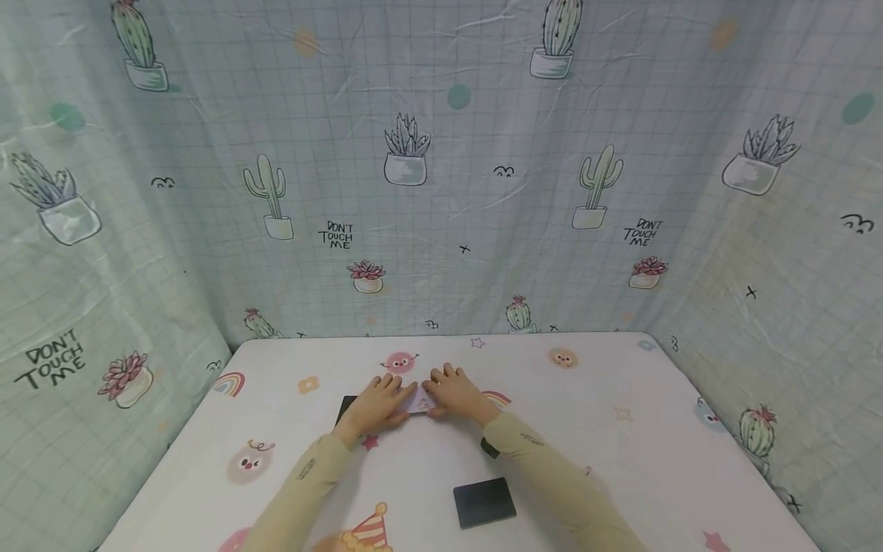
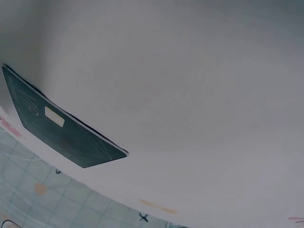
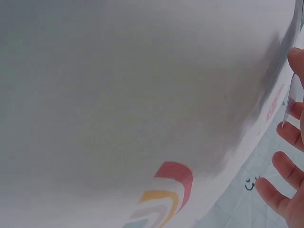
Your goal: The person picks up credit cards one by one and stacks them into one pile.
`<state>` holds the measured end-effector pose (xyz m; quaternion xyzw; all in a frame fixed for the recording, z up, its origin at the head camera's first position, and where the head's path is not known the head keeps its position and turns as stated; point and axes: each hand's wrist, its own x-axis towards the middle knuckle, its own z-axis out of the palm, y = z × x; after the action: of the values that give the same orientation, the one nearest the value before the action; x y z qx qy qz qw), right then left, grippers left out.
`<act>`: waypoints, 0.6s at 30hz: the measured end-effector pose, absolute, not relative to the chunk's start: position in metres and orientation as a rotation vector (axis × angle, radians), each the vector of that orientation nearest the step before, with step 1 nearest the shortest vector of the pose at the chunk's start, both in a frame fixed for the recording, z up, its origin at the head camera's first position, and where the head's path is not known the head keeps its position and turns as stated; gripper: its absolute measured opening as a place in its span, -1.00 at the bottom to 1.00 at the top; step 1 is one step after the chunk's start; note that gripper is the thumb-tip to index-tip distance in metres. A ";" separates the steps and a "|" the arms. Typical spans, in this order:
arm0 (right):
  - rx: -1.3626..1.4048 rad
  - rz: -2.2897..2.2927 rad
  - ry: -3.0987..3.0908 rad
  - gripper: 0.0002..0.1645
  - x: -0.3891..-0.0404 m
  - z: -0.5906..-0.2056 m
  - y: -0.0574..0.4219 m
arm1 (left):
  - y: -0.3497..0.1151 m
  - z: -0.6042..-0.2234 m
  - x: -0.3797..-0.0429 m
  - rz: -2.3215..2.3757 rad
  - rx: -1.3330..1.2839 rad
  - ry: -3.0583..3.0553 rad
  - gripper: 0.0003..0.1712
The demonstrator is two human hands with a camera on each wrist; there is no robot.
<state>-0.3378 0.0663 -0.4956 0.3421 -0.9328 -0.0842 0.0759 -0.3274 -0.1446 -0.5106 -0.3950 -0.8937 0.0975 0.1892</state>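
Note:
Toward the far middle of the table, a thin pale lilac card [image 1: 421, 400] with a small print is between the two hands. My left hand [image 1: 378, 406] pinches its left side, and my right hand [image 1: 458, 394] pinches the right side. In the right wrist view, the right hand's fingers [image 3: 290, 135] and thumb show at the frame's edge, with the card's thin edge [image 3: 288, 107] between them. A dark flat rectangular card [image 2: 61, 126] with a light patch lies beside the left hand; the left wrist view does not show that hand.
Another dark flat rectangle [image 1: 484, 503] lies nearer, between the forearms. A small black object [image 1: 490, 448] shows at the right cuff. Cartoon prints cover the white table [image 1: 621, 460]; a cactus-print curtain [image 1: 441, 291] hangs behind it and at both sides.

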 end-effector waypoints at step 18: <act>1.050 -0.221 -2.816 -0.32 -0.325 -0.486 0.078 | -0.143 -0.506 -0.314 0.377 -1.163 -2.303 -0.37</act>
<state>-0.3247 0.0776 -0.4859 0.3478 -0.9325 -0.0732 0.0642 -0.3138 -0.1428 -0.5060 -0.4303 -0.8519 0.1395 0.2640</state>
